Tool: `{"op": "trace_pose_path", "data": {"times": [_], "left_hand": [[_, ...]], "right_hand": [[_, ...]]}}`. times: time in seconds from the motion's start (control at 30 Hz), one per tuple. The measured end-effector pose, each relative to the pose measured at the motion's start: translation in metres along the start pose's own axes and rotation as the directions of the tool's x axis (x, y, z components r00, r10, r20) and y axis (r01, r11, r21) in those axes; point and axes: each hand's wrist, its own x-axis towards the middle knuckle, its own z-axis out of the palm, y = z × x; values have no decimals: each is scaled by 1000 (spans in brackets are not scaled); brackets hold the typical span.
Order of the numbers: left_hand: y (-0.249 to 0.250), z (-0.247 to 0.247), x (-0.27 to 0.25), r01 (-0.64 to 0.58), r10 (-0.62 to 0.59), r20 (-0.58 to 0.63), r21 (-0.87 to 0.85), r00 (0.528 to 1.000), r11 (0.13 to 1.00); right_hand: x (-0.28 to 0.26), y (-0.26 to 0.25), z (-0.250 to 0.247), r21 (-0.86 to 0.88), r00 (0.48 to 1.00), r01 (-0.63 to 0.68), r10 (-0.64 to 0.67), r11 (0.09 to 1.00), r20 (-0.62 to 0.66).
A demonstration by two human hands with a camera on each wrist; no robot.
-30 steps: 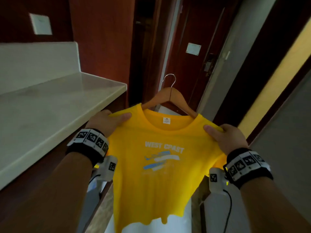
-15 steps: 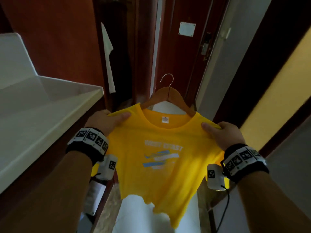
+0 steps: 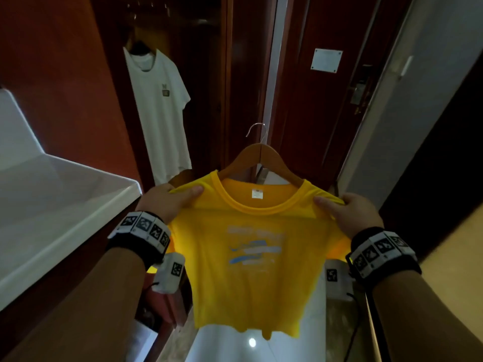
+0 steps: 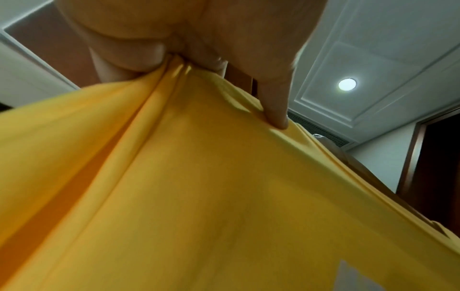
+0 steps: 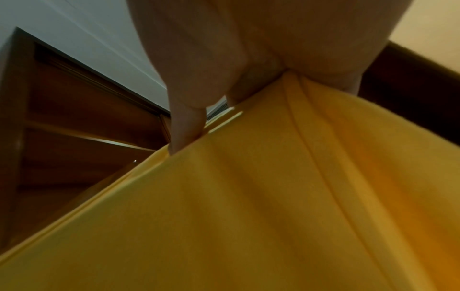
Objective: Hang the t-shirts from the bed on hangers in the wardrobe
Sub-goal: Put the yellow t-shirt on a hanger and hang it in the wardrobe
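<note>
We are holding a yellow t-shirt (image 3: 251, 246) up in front of us on a wooden hanger (image 3: 261, 160), and its chest print, white lettering over blue and white streaks, is too blurred for us to read; a small white tag (image 3: 257, 193) is sitting inside the collar, its writing too small to tell. Going from the left, a pale desk (image 3: 57, 205) is running along beside our left arm, and behind it a white t-shirt (image 3: 159, 105) with a small chest emblem is hanging in the open wardrobe (image 3: 203, 74). Our left hand (image 3: 167, 202) is pinching the yellow shirt's left shoulder, its grip closed with thumb on top and fingers curled beneath the fabric. The hanger's metal hook (image 3: 257, 130) is pointing up, free of any rail. Our right hand (image 3: 350, 215) is gripping the right shoulder the same way. Further right, a dark door (image 3: 313, 113) is carrying a white plaque (image 3: 326, 60) we cannot read.
</note>
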Motion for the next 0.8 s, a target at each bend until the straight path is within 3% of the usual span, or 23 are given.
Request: {"op": "trace_pose_path", "data": {"times": [0.3, 0.63, 0.8], "left_hand": [[35, 45, 97, 15, -15, -1, 43, 1000, 999], [102, 62, 258, -38, 38, -20, -11, 999, 999], [113, 57, 320, -4, 2, -71, -27, 997, 1000]], "right_hand": [[110, -3, 29, 9, 1000, -3, 3, 1000, 18], [275, -69, 38, -13, 998, 33, -33, 999, -61], [341, -101, 67, 17, 997, 74, -74, 997, -10]]}}
